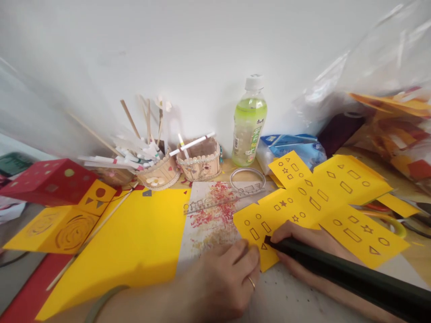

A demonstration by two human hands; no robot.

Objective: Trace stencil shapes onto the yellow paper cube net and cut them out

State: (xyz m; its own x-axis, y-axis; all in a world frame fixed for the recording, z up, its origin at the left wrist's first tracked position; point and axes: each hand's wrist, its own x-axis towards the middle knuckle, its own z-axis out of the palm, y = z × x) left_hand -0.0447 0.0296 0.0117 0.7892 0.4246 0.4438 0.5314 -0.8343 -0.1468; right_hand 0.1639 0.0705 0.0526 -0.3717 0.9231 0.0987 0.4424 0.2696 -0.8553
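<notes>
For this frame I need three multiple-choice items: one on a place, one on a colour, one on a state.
1. Where does the clear plastic bottle of green drink stand?
A. at the back by the white wall
B. on the red paper box
C. in the right hand

2. What colour is the flat cut-out card sheet with drawn shapes?
A. blue
B. yellow
C. white

3. What is the right hand doing?
A. resting empty
B. lifting the bottle
C. gripping a long black tool

Answers: 1 A, since the bottle stands upright against the wall; 2 B, as the sheet is yellow throughout; 3 C, because the long black tool lies in its grip, tip at the sheet's lower edge, beside the left hand.
</notes>
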